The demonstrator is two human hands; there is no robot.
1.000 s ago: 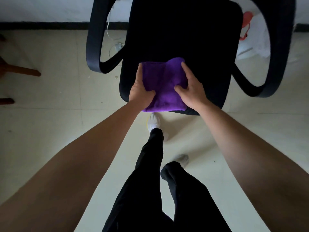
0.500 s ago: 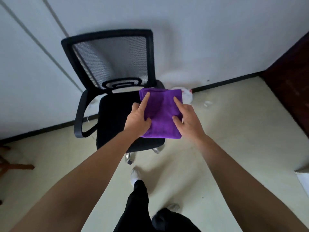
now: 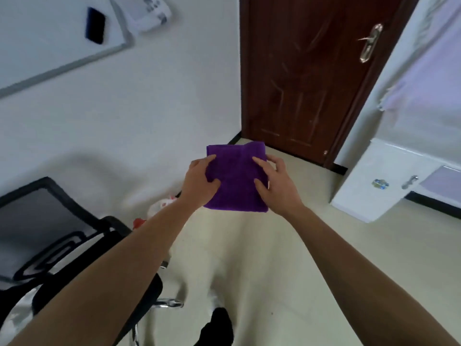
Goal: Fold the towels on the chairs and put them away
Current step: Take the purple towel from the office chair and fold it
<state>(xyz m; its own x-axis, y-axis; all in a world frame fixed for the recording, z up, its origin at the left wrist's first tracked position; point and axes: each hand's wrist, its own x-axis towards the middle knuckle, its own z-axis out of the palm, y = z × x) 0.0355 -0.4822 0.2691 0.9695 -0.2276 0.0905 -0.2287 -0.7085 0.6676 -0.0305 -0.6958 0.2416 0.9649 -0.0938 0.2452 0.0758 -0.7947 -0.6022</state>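
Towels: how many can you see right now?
1. A folded purple towel is held in the air between the left hand and right hand, in front of the door. Others may lie out of view; the chair seat is mostly hidden.

Soft, even daylight, perhaps from the right; motion blur throughout, wide-angle bending at edges.

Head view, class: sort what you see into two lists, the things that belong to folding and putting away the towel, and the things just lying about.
Belongs to the job:
towel, folded, held in the air
left hand and right hand, gripping its sides
chair, at lower left

Just about:
door, shut
whiteboard
eraser on the whiteboard
white cabinet
bag on the floor
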